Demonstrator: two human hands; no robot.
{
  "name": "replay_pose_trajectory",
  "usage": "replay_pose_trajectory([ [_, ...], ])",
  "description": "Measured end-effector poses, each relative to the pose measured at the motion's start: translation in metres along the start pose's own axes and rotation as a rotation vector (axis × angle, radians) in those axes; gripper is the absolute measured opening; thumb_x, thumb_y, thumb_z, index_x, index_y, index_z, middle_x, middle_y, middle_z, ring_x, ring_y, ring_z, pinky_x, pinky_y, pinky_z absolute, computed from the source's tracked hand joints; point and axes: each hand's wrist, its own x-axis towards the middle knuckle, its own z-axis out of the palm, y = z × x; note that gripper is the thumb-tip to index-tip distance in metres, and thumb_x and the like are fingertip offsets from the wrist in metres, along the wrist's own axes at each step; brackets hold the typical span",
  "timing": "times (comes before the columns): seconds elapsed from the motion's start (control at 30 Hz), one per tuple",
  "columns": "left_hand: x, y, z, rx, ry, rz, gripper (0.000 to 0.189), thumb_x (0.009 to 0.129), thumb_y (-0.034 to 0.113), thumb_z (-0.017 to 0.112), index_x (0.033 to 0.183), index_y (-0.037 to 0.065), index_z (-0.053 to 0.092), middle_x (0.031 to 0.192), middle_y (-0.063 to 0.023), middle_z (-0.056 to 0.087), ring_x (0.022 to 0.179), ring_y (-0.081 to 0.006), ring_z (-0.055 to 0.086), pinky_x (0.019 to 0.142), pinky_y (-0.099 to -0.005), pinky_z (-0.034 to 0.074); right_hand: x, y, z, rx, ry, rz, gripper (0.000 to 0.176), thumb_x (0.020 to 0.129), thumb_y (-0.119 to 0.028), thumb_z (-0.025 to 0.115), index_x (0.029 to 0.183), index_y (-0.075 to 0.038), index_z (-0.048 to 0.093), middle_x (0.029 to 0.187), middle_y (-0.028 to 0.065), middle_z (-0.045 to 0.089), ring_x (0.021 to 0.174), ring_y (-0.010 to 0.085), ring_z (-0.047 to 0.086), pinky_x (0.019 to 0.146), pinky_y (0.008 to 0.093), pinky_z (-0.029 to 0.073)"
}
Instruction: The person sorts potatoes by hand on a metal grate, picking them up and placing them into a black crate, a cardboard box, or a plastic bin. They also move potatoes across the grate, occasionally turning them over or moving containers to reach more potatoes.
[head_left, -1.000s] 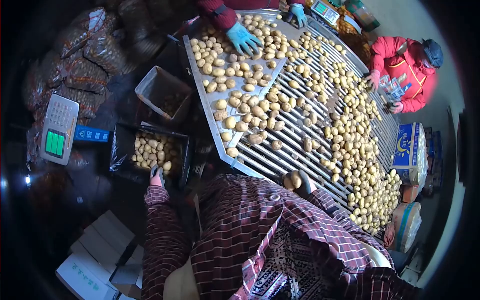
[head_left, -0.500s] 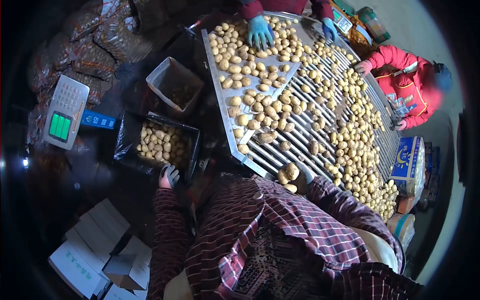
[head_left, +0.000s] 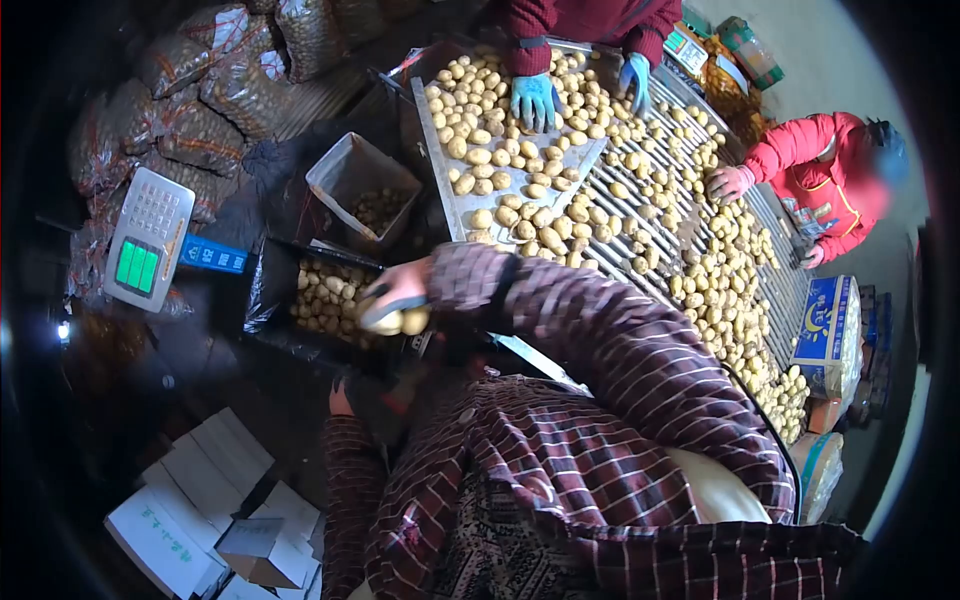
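Observation:
My right hand (head_left: 397,290) is closed around potatoes (head_left: 412,320), slightly blurred, at the right side of a black-lined box (head_left: 262,300). Inside that box lies a heap of potatoes (head_left: 325,290). My left hand (head_left: 342,396) hangs in shadow just below the box's near side; its fingers are too dark to make out. Many more potatoes (head_left: 715,290) cover the slatted metal sorting table (head_left: 640,262) and its flat metal plate (head_left: 510,180), beyond my right forearm.
A pale bin (head_left: 345,165) with some potatoes stands behind the box. The scale display (head_left: 150,240) is at left, near filled sacks (head_left: 200,135). Cartons (head_left: 165,535) lie lower left. Across the table, one co-worker's gloved hands (head_left: 536,100) touch potatoes; another person (head_left: 825,180) reaches in from the right.
My right hand has swung left from the table's near edge to the box, carrying potatoes. My left hand has dropped from the box's rim toward my body. The view has shifted slightly.

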Motion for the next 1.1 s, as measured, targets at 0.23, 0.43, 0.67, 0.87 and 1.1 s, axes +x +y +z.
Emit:
replay_pose_trajectory([
  [0.23,0.016,-0.005,0.000,0.044,-0.010,-0.093,0.031,0.092,0.010,0.051,0.121,0.004,0.057,0.120,-0.0152,0.058,0.105,-0.0286,0.058,0.088,-0.0419,0.049,0.033,0.033,0.016,-1.265,0.383,-0.146,0.056,0.069,-0.041,0.068,0.121,-0.021,0.062,0.131,0.0084,0.052,0.116,0.0319,0.050,0.092,0.0455,0.045],
  [0.43,0.061,0.034,0.154,0.288,0.286,0.032,0.029,0.091,0.010,0.055,0.120,0.006,0.057,0.108,-0.0112,0.065,0.095,-0.0237,0.063,0.081,-0.0378,0.051,-0.142,0.129,0.020,-0.945,1.028,-0.094,0.031,0.076,-0.020,0.063,0.106,-0.012,0.066,0.104,0.0112,0.063,0.096,0.0302,0.061,0.086,0.0424,0.048],
  [0.67,0.151,0.026,0.339,0.821,-0.144,0.626,0.028,0.093,0.005,0.052,0.119,-0.006,0.055,0.115,-0.0136,0.062,0.102,-0.0217,0.059,0.090,-0.0335,0.046,-0.313,0.293,0.148,-0.572,1.714,0.181,0.034,0.081,-0.024,0.062,0.113,-0.011,0.063,0.102,0.0131,0.063,0.097,0.0319,0.060,0.086,0.0418,0.049],
  [0.87,0.136,-0.080,0.483,0.945,-0.593,0.470,0.024,0.091,0.006,0.055,0.112,-0.002,0.060,0.111,-0.0090,0.063,0.101,-0.0188,0.057,0.093,-0.0317,0.043,-0.371,0.376,0.253,-0.222,1.906,0.398,0.031,0.083,-0.023,0.061,0.112,-0.011,0.064,0.109,0.0123,0.065,0.104,0.0288,0.061,0.092,0.0389,0.047],
  [1.1,0.020,-0.217,0.505,1.233,-1.037,0.155,0.022,0.086,0.011,0.060,0.105,0.002,0.064,0.102,-0.0102,0.066,0.097,-0.0205,0.061,0.089,-0.0326,0.046,-0.461,0.400,0.226,-0.024,1.997,0.466,0.029,0.084,-0.032,0.057,0.109,-0.020,0.065,0.100,0.0129,0.066,0.097,0.0320,0.062,0.085,0.0419,0.049],
])
